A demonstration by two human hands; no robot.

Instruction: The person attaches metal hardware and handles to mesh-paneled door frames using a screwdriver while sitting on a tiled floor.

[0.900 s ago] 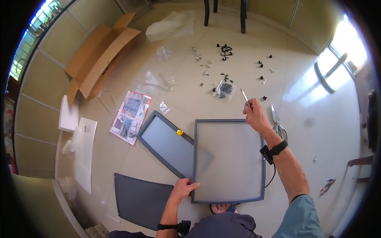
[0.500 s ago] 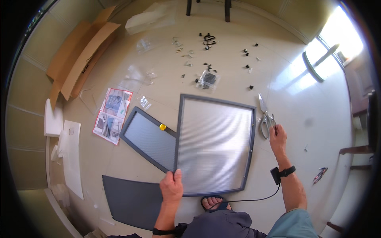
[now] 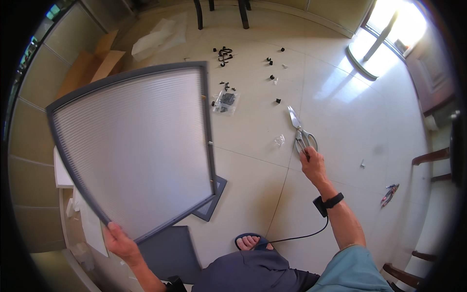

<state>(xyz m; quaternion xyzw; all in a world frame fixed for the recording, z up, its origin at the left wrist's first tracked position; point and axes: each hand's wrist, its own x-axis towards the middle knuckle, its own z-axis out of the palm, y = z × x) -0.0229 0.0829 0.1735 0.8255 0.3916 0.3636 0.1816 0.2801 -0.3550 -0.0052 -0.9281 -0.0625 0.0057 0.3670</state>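
Note:
My left hand [image 3: 121, 243] is closed on the lower left edge of a large ribbed translucent panel [image 3: 136, 146] with a dark grey frame. The panel is raised and tilted on the left, covering much of a smaller framed panel [image 3: 209, 207] beneath. A flat dark grey board [image 3: 170, 253] lies on the floor near my left forearm. My right hand [image 3: 314, 165] is closed at the handles of a pair of scissors [image 3: 301, 131] lying on the floor. Whatever its fingers hold is too small to make out.
Black knobs [image 3: 272, 77], a bag of small dark parts [image 3: 226, 102] and a crumpled clear bag [image 3: 279, 141] lie ahead. Pliers [image 3: 389, 194] are at the right. A cardboard box [image 3: 97, 68] and white foam pieces [image 3: 62, 168] line the left. Chair legs [image 3: 243, 14] stand at the back.
My left hand has lifted the large framed panel off the floor and swung it left, over the leaflet and the smaller panel. My right hand stays by the scissors. The whole view has shifted.

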